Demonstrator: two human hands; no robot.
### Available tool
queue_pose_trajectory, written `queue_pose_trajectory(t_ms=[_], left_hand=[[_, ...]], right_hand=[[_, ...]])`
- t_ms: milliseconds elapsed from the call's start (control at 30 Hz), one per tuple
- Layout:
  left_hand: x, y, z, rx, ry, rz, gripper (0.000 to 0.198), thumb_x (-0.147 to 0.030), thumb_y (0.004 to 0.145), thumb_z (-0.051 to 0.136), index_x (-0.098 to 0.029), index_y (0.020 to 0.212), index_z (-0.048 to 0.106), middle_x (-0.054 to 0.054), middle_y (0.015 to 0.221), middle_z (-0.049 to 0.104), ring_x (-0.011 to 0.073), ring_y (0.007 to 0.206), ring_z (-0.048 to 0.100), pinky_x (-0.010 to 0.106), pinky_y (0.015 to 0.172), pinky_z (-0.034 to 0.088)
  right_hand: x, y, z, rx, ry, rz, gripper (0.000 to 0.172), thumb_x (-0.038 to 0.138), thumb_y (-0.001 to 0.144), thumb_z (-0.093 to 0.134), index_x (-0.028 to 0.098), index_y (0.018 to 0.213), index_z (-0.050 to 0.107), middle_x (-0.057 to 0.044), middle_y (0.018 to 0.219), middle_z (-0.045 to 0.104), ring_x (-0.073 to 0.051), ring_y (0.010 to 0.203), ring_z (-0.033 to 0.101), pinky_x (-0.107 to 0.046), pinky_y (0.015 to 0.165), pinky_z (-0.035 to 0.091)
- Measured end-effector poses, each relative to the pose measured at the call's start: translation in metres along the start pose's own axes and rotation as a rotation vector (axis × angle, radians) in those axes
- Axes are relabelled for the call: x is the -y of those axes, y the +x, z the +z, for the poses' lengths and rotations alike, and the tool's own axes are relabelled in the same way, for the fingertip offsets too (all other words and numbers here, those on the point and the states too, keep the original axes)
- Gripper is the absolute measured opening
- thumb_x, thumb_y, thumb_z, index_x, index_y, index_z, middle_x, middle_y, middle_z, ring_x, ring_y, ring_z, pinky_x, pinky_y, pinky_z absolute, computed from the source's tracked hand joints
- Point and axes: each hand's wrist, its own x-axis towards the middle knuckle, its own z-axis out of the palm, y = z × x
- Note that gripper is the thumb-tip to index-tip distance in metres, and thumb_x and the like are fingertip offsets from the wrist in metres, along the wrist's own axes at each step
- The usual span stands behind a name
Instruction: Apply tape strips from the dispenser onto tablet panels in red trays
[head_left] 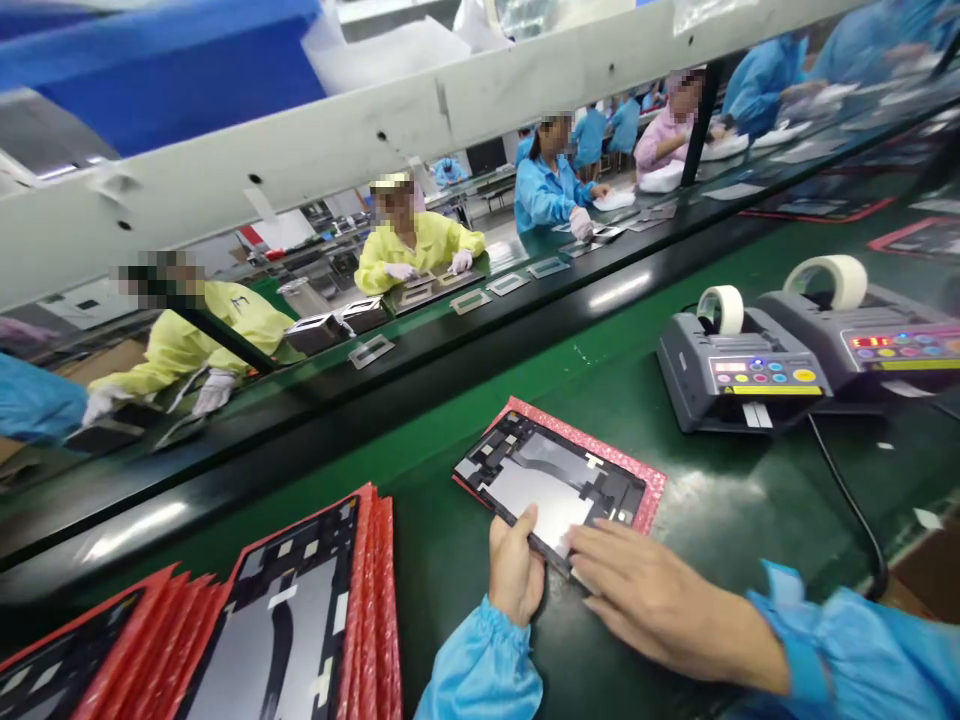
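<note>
A tablet-like device with its inside showing [555, 490] lies face-on to me over a red bubble-wrap sheet [649, 490] on the green bench. Its middle is silver, with black edges and a dark flat cable. My left hand [516, 570] grips the device's near edge, thumb on top and the other fingers partly hidden below. My right hand [656, 595] rests with fingers stretched out, close together, over the near right edge of the device. The fingertips touch or hover just above it; I cannot tell which.
Similar devices with red bubble-wrap [382, 600] are stacked at the lower left, beside another stack [142, 640]. Two tape dispensers [739, 375] stand at right, a black cable [847, 490] running down. Beyond a dark conveyor [450, 345], co-workers handle parts. A pale beam [390, 140] crosses above.
</note>
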Motion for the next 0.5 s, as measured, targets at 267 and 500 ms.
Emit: queue_pose_trajectory(t_ms=[267, 500], left_hand=[[0.008, -0.024, -0.003, 0.178, 0.237, -0.276, 0.073, -0.021, 0.057, 0.079, -0.017, 0.124, 0.048, 0.012, 0.108, 0.065, 0.0282, 0.099, 0.061, 0.035, 0.084, 0.051], [0.004, -0.025, -0.006, 0.133, 0.507, -0.351, 0.088, -0.035, 0.046, 0.085, -0.02, 0.122, 0.043, 0.009, 0.085, 0.069, 0.0248, 0.073, 0.067, 0.027, 0.058, 0.053]], right_hand=[[-0.09, -0.082, -0.068, -0.591, 0.479, 1.084, 0.017, 0.031, 0.08, 0.062, 0.014, 0.078, 0.064, -0.005, 0.067, 0.065, -0.014, 0.058, 0.061, -0.025, 0.055, 0.05], [-0.133, -0.079, -0.065, -0.952, 1.223, 1.286, 0.029, 0.038, 0.071, 0.07, 0.013, 0.082, 0.062, -0.003, 0.076, 0.058, -0.01, 0.054, 0.056, -0.019, 0.04, 0.041]])
